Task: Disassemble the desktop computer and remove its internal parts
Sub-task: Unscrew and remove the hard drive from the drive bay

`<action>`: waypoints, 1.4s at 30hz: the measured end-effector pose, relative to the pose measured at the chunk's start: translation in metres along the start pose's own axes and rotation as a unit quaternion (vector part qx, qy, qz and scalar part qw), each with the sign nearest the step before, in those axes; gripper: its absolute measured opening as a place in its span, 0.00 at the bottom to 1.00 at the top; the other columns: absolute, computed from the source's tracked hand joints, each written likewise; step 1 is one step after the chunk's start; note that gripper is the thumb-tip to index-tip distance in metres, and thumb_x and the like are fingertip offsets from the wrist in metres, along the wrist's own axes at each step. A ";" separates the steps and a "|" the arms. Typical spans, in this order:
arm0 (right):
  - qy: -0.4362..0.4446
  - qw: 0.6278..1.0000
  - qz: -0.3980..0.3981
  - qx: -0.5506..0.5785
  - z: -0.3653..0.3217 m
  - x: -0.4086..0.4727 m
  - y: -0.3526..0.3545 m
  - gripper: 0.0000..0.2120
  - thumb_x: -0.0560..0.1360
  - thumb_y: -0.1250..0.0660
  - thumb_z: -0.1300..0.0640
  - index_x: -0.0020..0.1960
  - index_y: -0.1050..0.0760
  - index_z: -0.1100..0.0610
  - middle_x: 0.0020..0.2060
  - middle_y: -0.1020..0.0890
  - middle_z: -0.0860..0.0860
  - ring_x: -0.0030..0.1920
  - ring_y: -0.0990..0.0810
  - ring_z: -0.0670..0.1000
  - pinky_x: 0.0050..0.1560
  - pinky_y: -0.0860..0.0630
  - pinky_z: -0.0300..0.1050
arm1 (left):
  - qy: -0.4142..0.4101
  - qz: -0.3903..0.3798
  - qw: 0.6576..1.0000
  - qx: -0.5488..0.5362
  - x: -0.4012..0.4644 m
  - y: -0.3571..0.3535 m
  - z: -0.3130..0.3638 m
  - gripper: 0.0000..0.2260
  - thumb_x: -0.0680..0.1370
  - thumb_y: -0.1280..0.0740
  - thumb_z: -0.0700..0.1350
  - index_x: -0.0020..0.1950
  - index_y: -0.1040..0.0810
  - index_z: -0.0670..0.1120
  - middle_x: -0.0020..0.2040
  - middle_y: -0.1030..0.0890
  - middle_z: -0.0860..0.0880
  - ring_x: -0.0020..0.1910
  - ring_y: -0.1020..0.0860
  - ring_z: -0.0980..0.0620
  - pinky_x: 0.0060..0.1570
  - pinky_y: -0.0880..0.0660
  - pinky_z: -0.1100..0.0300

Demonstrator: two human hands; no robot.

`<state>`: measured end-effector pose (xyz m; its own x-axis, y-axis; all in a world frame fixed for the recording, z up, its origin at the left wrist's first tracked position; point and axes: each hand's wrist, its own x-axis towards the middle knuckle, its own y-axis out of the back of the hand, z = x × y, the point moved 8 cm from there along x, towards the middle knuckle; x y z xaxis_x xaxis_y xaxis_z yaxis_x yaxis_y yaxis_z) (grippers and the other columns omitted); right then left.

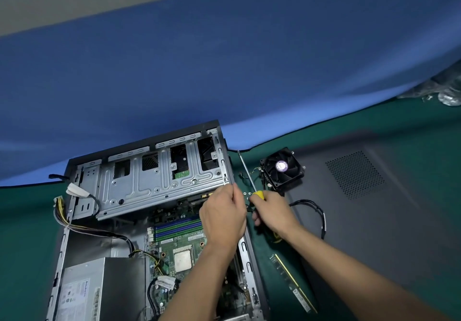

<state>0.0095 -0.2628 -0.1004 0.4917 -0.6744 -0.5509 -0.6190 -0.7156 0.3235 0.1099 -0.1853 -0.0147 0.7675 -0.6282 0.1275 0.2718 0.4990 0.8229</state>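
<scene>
- Computer case (74,246) lies on its side on green mat (25,221), side open, so board & parts can be reached from above.
- Left hand (222,214) at corner of metal drive cage (154,181), fingers curled at its edge – prob. steadying or lifting it; exact grip hidden by back of hand.
- Right hand (270,211) clenched round yellow handle of screwdriver (245,171), shaft pointing up & away, tip not on any screw – looks parked, kept ready.
- Small screws (247,193) on mat just beside case, between the hands – handy, won't get lost.
- Fan (283,170), memory stick (291,283) & side panel (374,196) already out, laid to the right, clear of the work.
- Power supply (99,290) & board (182,246) not yet out.
</scene>
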 end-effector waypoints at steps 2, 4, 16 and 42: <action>-0.007 0.999 -0.040 -0.008 0.011 -0.012 -0.004 0.11 0.75 0.38 0.54 0.37 0.24 0.57 0.30 0.17 0.53 0.30 0.20 0.50 0.44 0.20 0.52 | -0.003 -0.003 1.000 0.003 -0.001 -0.001 0.000 0.24 0.77 0.36 0.42 0.27 0.46 0.51 0.23 0.42 0.55 0.22 0.41 0.55 0.27 0.46 0.60; -0.015 0.995 -0.062 -0.077 0.027 -0.024 -0.006 0.12 0.74 0.35 0.52 0.36 0.24 0.58 0.29 0.19 0.52 0.29 0.22 0.50 0.39 0.22 0.47 | -0.010 -0.005 1.000 0.005 -0.002 0.000 0.000 0.24 0.78 0.38 0.43 0.27 0.46 0.52 0.22 0.41 0.55 0.21 0.42 0.59 0.25 0.47 0.61; 0.000 0.921 -0.057 -0.385 0.053 -0.026 -0.013 0.14 0.73 0.30 0.52 0.36 0.30 0.58 0.42 0.19 0.54 0.44 0.19 0.54 0.40 0.27 0.43 | 0.002 -0.042 0.997 0.060 -0.007 -0.001 0.001 0.21 0.81 0.43 0.48 0.28 0.41 0.49 0.23 0.36 0.52 0.22 0.40 0.55 0.24 0.46 0.60; 0.087 0.960 0.135 -0.228 -0.078 -0.022 -0.032 0.21 0.81 0.54 0.42 0.63 0.36 0.57 0.60 0.25 0.57 0.54 0.23 0.58 0.47 0.32 0.49 | 0.499 -0.030 0.562 -0.660 -0.023 -0.026 -0.088 0.05 0.78 0.39 0.37 0.54 0.28 0.40 0.62 0.28 0.37 0.61 0.27 0.41 0.55 0.27 0.51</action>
<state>0.0662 -0.2392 -0.0390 0.4702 -0.8384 -0.2757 -0.4254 -0.4890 0.7615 0.1359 -0.1314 -0.0882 0.4986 -0.3495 -0.7932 0.0040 0.9160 -0.4011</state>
